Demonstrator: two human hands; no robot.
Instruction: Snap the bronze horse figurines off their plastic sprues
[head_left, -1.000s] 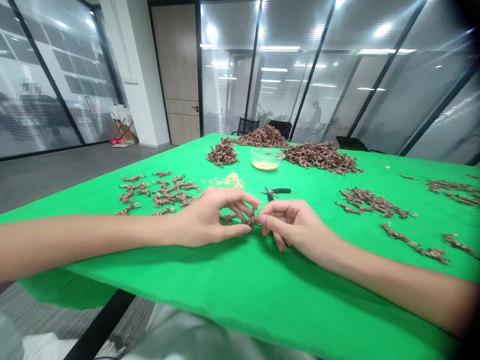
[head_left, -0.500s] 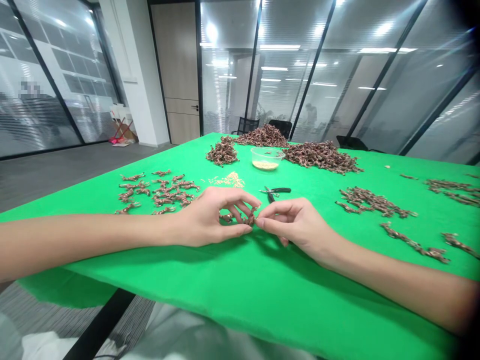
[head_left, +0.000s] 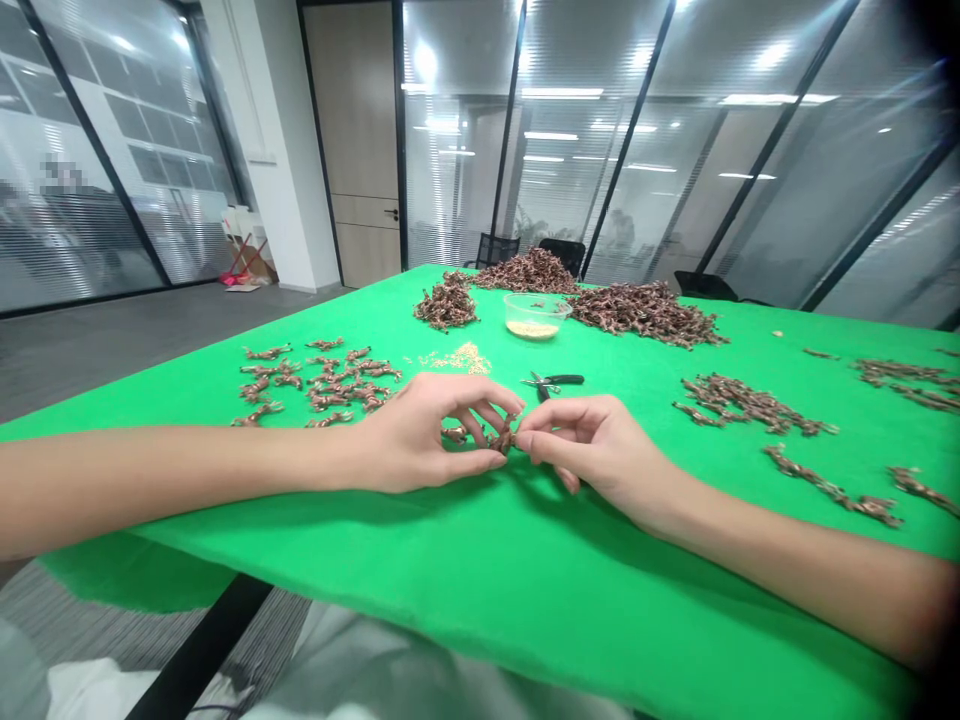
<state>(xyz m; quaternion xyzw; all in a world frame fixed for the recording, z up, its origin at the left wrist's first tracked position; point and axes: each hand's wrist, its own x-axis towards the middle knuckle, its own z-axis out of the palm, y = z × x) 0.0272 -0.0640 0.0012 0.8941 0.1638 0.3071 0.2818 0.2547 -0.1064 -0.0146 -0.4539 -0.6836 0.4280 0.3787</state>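
Note:
My left hand (head_left: 420, 435) and my right hand (head_left: 592, 450) meet above the green cloth, their fingertips pinching a small brown-and-copper twisted piece (head_left: 501, 438) between them. The fingers partly hide it, so I cannot tell its exact shape. A similar piece (head_left: 454, 434) lies on the cloth under my left fingers. Just beyond my right hand are small black-handled pliers (head_left: 544, 382), lying on the cloth and not touching either hand.
The green-covered table (head_left: 480, 570) carries scattered brown pieces (head_left: 322, 385), loose pale beads (head_left: 461, 359), a clear bowl (head_left: 534, 315) holding beads, and large heaps (head_left: 641, 313) at the back. Black chairs (head_left: 495, 250) and glass walls stand beyond.
My hands stay together on the same piece, with only slight shifts in finger position. The view has moved very slightly.

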